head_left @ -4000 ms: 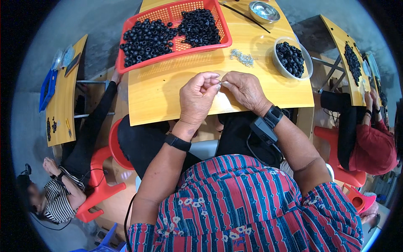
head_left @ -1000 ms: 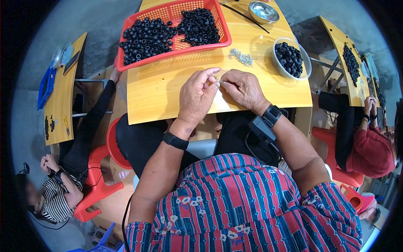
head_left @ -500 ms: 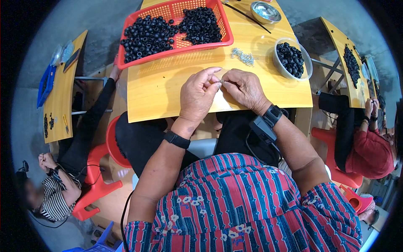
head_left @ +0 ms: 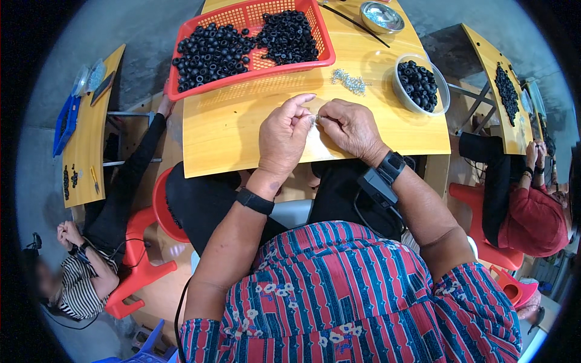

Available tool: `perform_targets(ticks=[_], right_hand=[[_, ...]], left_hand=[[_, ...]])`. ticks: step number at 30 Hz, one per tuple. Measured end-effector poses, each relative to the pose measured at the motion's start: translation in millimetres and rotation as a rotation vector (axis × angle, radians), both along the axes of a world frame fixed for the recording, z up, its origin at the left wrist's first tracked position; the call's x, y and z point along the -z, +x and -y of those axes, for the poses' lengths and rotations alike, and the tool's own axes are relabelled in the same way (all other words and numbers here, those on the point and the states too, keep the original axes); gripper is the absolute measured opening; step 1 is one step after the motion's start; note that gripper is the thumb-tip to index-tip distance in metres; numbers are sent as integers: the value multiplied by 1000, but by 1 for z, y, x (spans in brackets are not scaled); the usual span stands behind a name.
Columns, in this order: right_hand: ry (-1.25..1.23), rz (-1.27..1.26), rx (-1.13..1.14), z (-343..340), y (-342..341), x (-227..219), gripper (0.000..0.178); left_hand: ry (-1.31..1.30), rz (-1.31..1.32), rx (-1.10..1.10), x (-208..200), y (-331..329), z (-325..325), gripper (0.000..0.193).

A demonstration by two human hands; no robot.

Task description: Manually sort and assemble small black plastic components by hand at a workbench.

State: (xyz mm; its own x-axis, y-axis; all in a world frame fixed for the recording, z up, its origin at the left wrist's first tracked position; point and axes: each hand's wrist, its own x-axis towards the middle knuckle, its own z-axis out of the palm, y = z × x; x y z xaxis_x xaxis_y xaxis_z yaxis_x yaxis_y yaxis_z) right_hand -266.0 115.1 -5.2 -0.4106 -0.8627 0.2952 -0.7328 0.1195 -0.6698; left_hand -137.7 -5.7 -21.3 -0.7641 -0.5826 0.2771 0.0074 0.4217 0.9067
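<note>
My left hand (head_left: 283, 134) and my right hand (head_left: 352, 128) meet just above the table's near part, fingertips almost touching. A tiny shiny piece (head_left: 316, 118) sits between them, too small to make out. My left thumb presses against the curled fingers while the index finger sticks out above. The right fingers are curled and pinched on the piece's other side. Beyond my hands lies a small heap of clear, glassy bits (head_left: 350, 82). Right of it stands a clear plastic tub (head_left: 444, 97) full of round black parts (head_left: 417, 85) with holes.
A red slotted basket (head_left: 254, 75) with two heaps of black parts stands at the far left of the yellow table (head_left: 230, 145). Behind lie a dark stick (head_left: 357, 25) and a metal bowl (head_left: 393, 22). Other people sit at tables (head_left: 115, 66) on both sides.
My left thumb has shifted slightly against the fingers at the pinch. Both hands stay in nearly the same place.
</note>
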Motion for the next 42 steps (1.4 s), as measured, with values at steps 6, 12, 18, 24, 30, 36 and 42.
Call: perform_targets(ticks=[6, 12, 18, 24, 30, 36, 42], right_hand=[[-12, -74, -31, 0, 0, 2, 11], [-24, -96, -27, 0, 1, 2, 12], [18, -27, -31, -1, -1, 1, 15], [51, 73, -27, -1, -3, -1, 19], [68, 45, -2, -1, -4, 0, 21], [58, 74, -3, 0, -4, 0, 22], [66, 37, 5, 0, -4, 1, 22]], left_hand=[[-3, 3, -2, -1, 0, 0, 34], [-87, 24, -44, 0, -2, 0, 31], [-47, 28, -46, 0, -3, 0, 30], [91, 8, -12, -4, -1, -1, 31], [130, 18, 14, -7, 0, -1, 32], [125, 1, 34, -7, 1, 0, 33], [108, -2, 32, -7, 1, 0, 33]])
